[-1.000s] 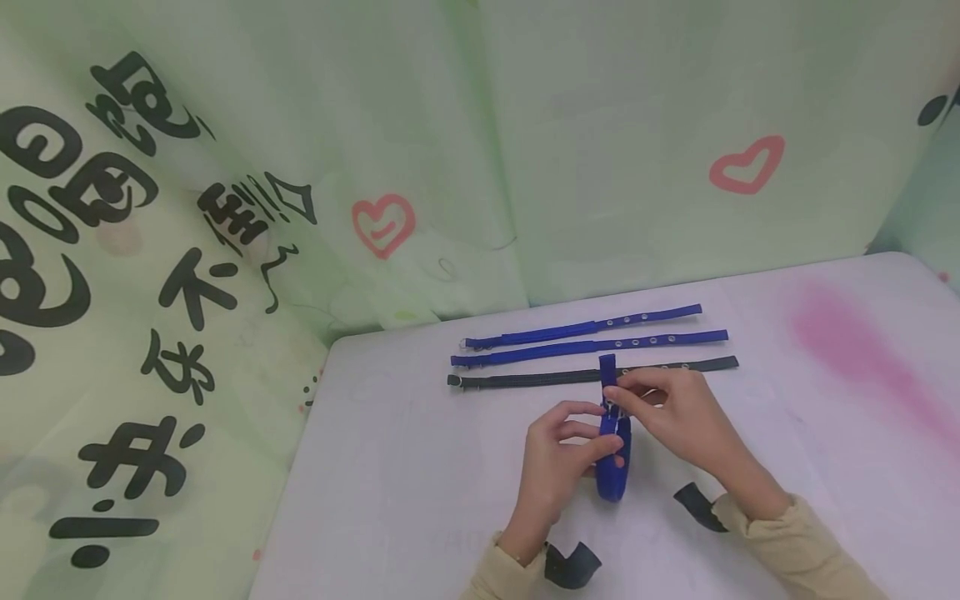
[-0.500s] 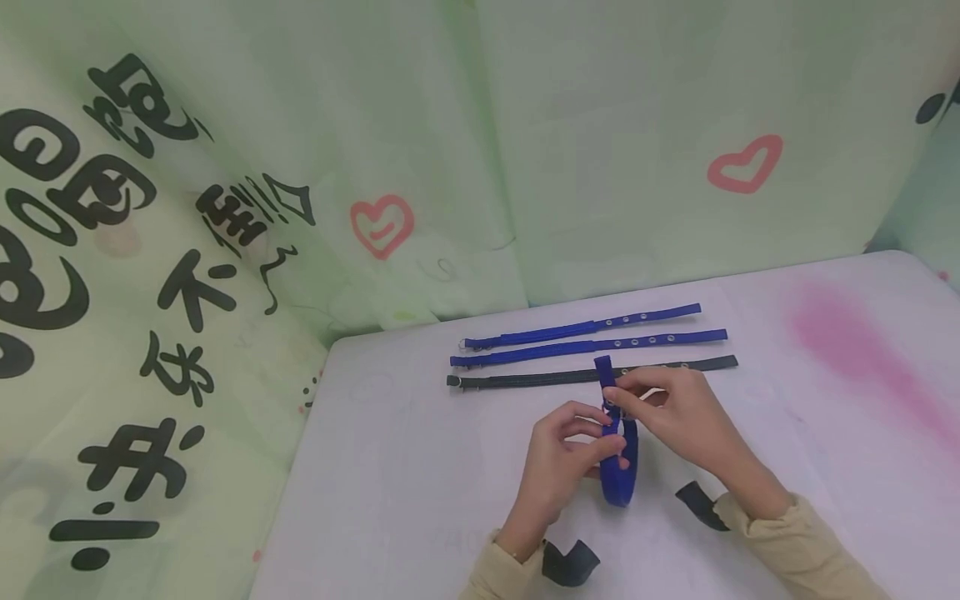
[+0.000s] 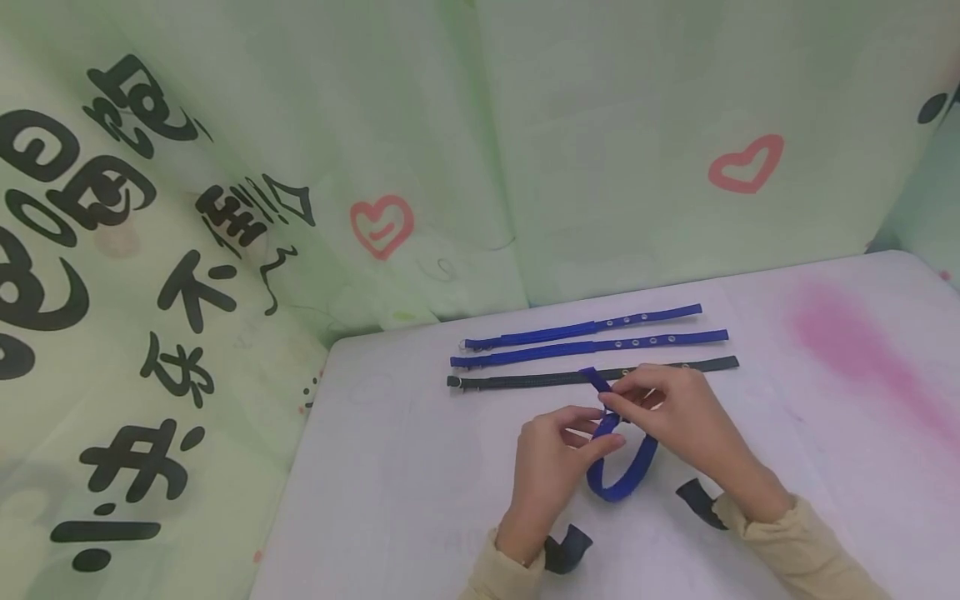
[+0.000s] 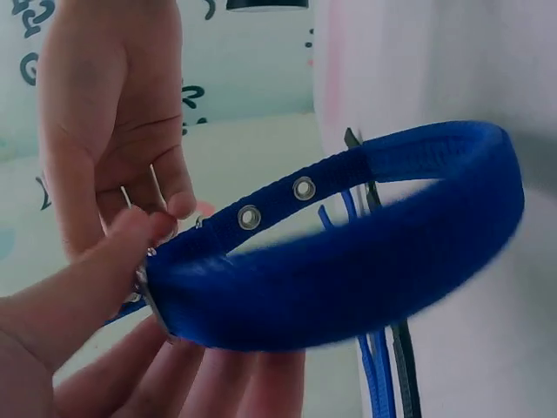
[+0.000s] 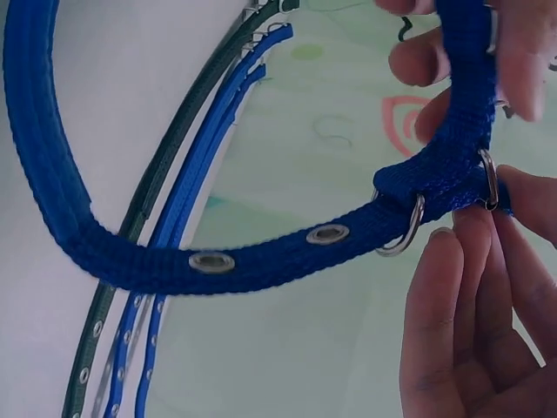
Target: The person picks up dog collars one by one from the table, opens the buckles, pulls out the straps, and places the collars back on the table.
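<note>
A blue pet collar (image 3: 617, 490), closed into a loop, hangs between both hands above the table. My left hand (image 3: 547, 467) pinches the padded band beside the metal buckle, thumb on the near side. At the buckle, my right hand (image 3: 678, 410) pinches the strap between thumb and fingers, and the strap's free end sticks out up and to the left. Metal eyelets (image 4: 249, 217) show along the strap in the left wrist view. In the right wrist view a D-ring (image 5: 409, 228) hangs from the band near the right fingertips.
Two blue collars (image 3: 551, 331) and a dark green collar (image 3: 525, 382) lie straight, side by side, at the back of the white table (image 3: 390, 467). Black straps (image 3: 568, 550) show by both sleeves. A printed curtain (image 3: 600, 125) hangs behind the table.
The collar loop has turned, so its opening now faces the head camera more. Its free end has tipped to the left. Both hands keep hold and have shifted only slightly.
</note>
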`<act>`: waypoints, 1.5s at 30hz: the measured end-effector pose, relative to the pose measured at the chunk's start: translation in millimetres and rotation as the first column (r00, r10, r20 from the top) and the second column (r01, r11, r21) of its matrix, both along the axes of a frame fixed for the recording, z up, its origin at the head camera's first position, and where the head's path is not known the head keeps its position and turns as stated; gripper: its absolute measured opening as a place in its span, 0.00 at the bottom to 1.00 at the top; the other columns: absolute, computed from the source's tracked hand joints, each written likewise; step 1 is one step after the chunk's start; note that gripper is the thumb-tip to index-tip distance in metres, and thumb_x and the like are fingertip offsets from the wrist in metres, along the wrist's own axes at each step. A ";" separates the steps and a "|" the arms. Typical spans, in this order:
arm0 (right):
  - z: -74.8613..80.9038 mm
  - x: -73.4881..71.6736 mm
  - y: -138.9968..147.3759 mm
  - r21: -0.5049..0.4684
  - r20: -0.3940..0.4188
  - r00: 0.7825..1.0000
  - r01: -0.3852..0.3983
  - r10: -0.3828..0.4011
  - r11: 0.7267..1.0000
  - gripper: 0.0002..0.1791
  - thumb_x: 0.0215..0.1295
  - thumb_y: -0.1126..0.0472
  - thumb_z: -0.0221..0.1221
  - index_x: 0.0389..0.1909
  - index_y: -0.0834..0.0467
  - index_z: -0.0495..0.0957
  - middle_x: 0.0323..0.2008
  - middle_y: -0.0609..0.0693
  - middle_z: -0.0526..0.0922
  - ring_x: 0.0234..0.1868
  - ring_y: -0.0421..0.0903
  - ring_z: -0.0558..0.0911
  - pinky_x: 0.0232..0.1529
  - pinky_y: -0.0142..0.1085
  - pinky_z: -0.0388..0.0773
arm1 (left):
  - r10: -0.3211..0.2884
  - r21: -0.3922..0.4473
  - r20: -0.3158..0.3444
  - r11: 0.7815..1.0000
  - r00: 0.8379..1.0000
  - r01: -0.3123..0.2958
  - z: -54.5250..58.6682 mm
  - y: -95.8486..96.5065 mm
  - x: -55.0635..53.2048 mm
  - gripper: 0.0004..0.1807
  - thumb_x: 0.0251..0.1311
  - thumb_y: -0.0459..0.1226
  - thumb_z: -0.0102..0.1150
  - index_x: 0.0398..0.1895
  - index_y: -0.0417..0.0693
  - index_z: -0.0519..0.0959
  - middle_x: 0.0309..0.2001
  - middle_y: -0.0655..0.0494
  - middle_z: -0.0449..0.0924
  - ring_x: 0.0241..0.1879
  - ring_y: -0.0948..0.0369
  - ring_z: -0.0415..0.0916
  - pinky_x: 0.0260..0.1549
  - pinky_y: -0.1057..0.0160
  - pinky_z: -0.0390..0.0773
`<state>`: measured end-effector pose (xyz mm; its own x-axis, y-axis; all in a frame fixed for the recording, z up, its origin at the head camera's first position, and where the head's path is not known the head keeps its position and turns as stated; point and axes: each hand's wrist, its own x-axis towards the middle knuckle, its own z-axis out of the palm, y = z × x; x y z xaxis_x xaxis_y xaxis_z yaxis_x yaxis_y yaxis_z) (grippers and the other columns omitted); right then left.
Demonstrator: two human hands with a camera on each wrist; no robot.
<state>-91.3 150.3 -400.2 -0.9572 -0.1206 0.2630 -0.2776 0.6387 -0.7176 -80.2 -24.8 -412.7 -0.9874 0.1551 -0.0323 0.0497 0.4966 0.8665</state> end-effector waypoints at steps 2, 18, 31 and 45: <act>-0.3 0.3 -1.1 0.009 -0.012 1.000 -0.005 0.005 1.000 0.03 0.58 0.61 0.71 0.33 0.54 0.87 0.28 0.41 0.86 0.31 0.38 0.82 0.34 0.28 0.81 | -0.012 -0.043 0.001 0.999 1.000 0.012 0.7 -0.1 -0.9 0.17 0.50 0.47 0.75 0.44 0.55 0.88 0.36 0.63 0.88 0.32 0.72 0.82 0.31 0.74 0.81; 1.5 5.4 21.1 0.103 0.017 0.997 -0.073 0.071 0.992 0.18 0.62 0.55 0.69 0.52 0.54 0.82 0.48 0.50 0.85 0.48 0.49 0.82 0.46 0.43 0.84 | 0.021 0.169 0.091 0.985 0.996 -0.036 -4.3 -17.7 -11.9 0.13 0.56 0.41 0.71 0.45 0.52 0.87 0.37 0.60 0.88 0.32 0.68 0.85 0.33 0.69 0.85; 0.8 3.9 29.8 0.112 0.050 0.992 -0.123 0.118 0.986 0.13 0.64 0.63 0.65 0.49 0.56 0.83 0.44 0.48 0.86 0.43 0.46 0.83 0.43 0.39 0.85 | 0.048 0.254 0.131 0.964 0.990 -0.080 -4.4 -21.3 -13.6 0.12 0.58 0.39 0.70 0.45 0.50 0.87 0.37 0.56 0.88 0.33 0.64 0.86 0.33 0.66 0.86; -6.7 5.2 45.5 0.126 0.022 0.997 -0.075 0.073 0.989 0.13 0.63 0.63 0.66 0.49 0.56 0.83 0.43 0.50 0.86 0.41 0.49 0.83 0.36 0.30 0.82 | 0.115 0.332 0.103 0.933 0.988 -0.143 -13.0 -30.5 -20.9 0.15 0.58 0.41 0.69 0.48 0.48 0.86 0.38 0.55 0.88 0.34 0.62 0.87 0.34 0.62 0.86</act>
<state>-86.0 195.7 -407.0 -0.9488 -0.2224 0.2244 -0.3155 0.7032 -0.6371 -101.1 -55.2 -425.8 -0.9958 0.0422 -0.0810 -0.0726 0.1721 0.9824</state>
